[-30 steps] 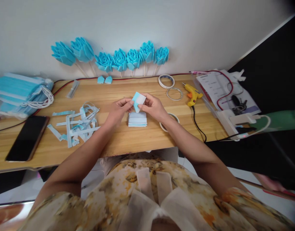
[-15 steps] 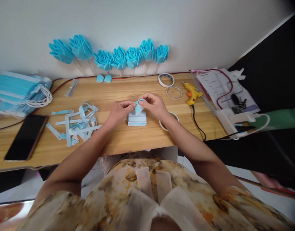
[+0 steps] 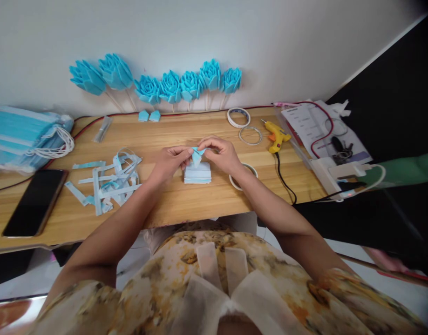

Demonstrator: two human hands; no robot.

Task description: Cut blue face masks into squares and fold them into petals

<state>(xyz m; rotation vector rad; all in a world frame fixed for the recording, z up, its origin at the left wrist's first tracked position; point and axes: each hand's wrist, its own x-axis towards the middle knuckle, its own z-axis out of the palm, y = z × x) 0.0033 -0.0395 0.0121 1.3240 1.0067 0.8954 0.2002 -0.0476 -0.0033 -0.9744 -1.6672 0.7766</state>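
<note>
My left hand (image 3: 170, 160) and my right hand (image 3: 220, 153) meet over the middle of the wooden table (image 3: 179, 200). Both pinch one small light-blue piece of mask fabric (image 3: 197, 155), folded to a point between my fingertips. Right under it lies a small stack of cut blue rectangles (image 3: 198, 172). A roll of tape (image 3: 242, 176) lies partly under my right wrist.
Blue fabric roses (image 3: 172, 86) on sticks lean on the wall. Cut strips and ear loops (image 3: 109, 179) lie left, a phone (image 3: 34, 202) and a pile of masks (image 3: 28, 137) further left. Two tape rolls (image 3: 239, 117), a yellow glue gun (image 3: 277, 136) and a tray of cables (image 3: 325, 139) stand right.
The flat blue piece held up a second ago has been folded down into a small point between both hands, and the hands have lowered towards the stack.
</note>
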